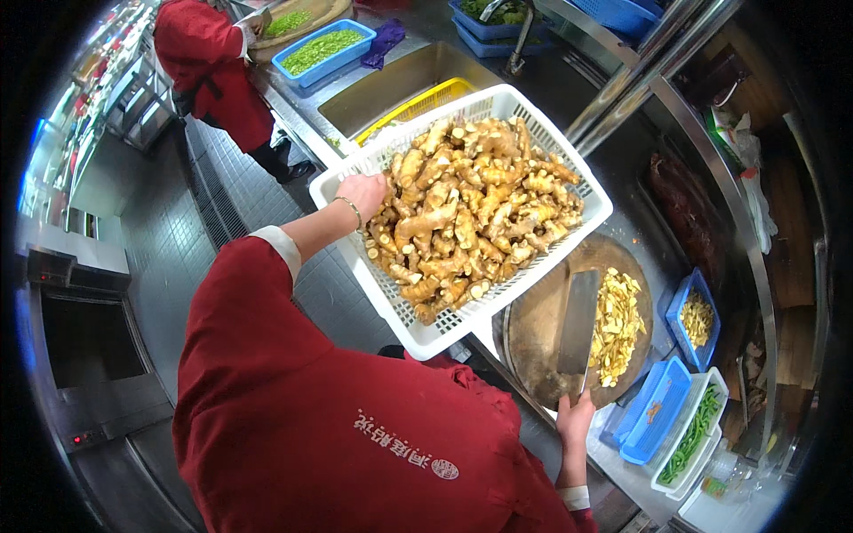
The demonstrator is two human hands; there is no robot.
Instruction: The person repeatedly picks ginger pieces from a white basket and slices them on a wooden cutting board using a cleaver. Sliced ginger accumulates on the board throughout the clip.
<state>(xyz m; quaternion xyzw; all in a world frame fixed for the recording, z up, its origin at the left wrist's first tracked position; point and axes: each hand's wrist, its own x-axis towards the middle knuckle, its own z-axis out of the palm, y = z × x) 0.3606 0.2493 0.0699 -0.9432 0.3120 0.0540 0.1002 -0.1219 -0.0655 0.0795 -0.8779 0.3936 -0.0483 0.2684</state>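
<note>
A white plastic basket [533,266] heaped with unpeeled ginger roots [466,206] stands before me, partly over the near counter edge. My left hand [363,198] reaches across its left rim and touches the ginger; the fingertips are hidden, so I cannot tell whether it grips a root. My right hand [576,416] holds the handle of a Chinese cleaver [577,323]. Its broad blade is over a round wooden chopping block [536,333], beside a pile of sliced ginger [618,326]. The basket overlaps the block's upper left part in view.
At right are a blue basket of cut ginger [696,318], a blue tray [656,406] and green chillies [690,436] in a white basket. Beyond the ginger lie a sink [420,73] with a yellow basket [416,106] and a faucet [516,40]. Another person [213,73] works at upper left.
</note>
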